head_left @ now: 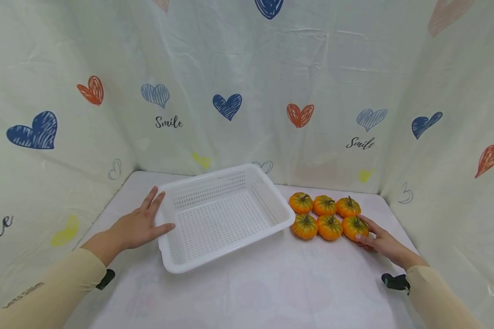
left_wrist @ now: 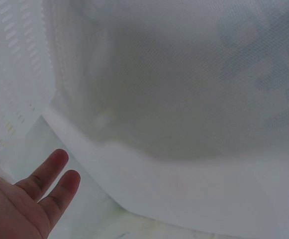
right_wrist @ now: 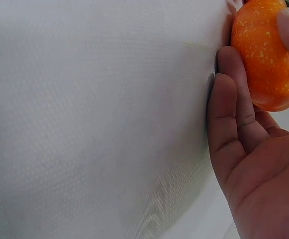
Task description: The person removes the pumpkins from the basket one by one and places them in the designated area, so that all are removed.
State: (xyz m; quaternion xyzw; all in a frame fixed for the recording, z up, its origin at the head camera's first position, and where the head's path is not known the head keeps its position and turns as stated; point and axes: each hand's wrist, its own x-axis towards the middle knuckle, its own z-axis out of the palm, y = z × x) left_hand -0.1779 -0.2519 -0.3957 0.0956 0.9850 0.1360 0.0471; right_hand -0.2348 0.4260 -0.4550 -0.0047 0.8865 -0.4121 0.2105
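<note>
A white plastic basket (head_left: 222, 224) with slotted walls sits left of centre on the table. Along its left rim lies my left hand (head_left: 142, 226), fingers spread and straight, the thumb reaching over the edge. Two straight fingers of that hand show beside the basket's slotted wall (left_wrist: 17, 64) in the left wrist view. Over on the right, my right hand (head_left: 380, 240) holds a small orange pumpkin (head_left: 354, 225) at the near right end of the group. The right wrist view has the thumb on the pumpkin's (right_wrist: 263, 55) upper side and fingers around its lower side.
More small pumpkins (head_left: 329, 227) stand close together in two rows, just right of the basket. The white-covered table (head_left: 263, 288) meets a hanging curtain (head_left: 263, 68) printed with hearts at the back and both sides.
</note>
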